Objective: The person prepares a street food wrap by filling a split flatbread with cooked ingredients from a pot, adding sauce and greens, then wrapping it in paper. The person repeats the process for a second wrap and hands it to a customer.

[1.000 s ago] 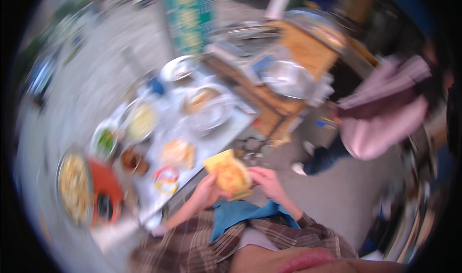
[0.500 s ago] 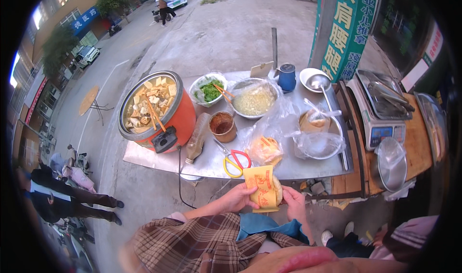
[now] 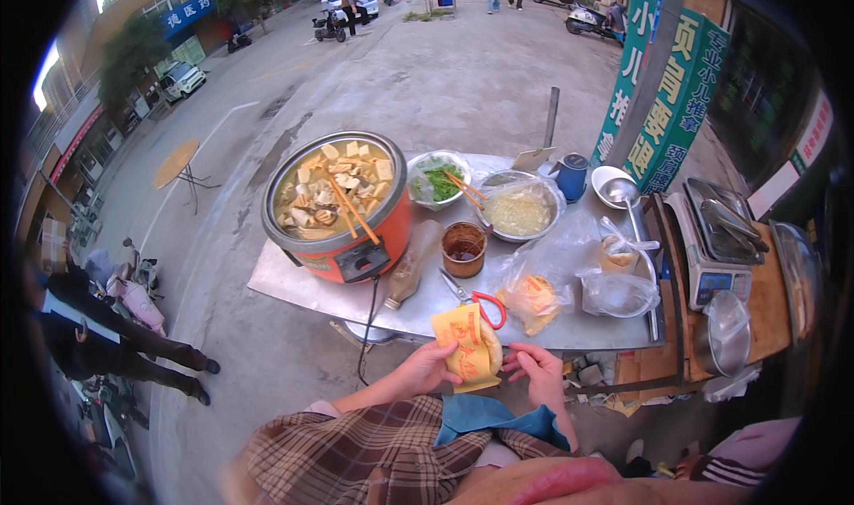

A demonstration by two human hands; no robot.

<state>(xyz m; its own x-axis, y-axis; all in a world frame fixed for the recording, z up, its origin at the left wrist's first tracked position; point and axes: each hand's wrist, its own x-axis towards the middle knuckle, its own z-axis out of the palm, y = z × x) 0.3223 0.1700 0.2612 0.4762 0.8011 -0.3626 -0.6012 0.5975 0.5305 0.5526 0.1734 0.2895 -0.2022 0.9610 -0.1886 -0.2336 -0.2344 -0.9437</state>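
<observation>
My left hand [image 3: 425, 370] grips a yellow paper bag [image 3: 464, 348] with red print, held up in front of the table edge. A pale round flatbread [image 3: 491, 343] sticks out of the bag's right side. Just right of it, my right hand [image 3: 539, 373] has its fingers loosely spread with a small gap to the bread, and nothing shows in them. Scissors [image 3: 489, 309] with red and yellow handles lie beyond the bag, their yellow loop mostly hidden by it. A clear plastic bag with flatbreads [image 3: 534, 302] rests to the right of the scissors.
An orange electric pot [image 3: 334, 260] of tofu stew, chopsticks across it, stands at left. Around it are a bottle [image 3: 414, 265], a brown sauce tub [image 3: 464, 250], a bowl of greens [image 3: 438, 183] and a basin of chopped food [image 3: 520, 210]. A scale [image 3: 719, 278] sits right; a person [image 3: 124, 327] stands left.
My right hand has come off the flatbread and moved slightly right. The view has shifted, so the table sits further right, and the paper bag now covers the scissors' yellow loop.
</observation>
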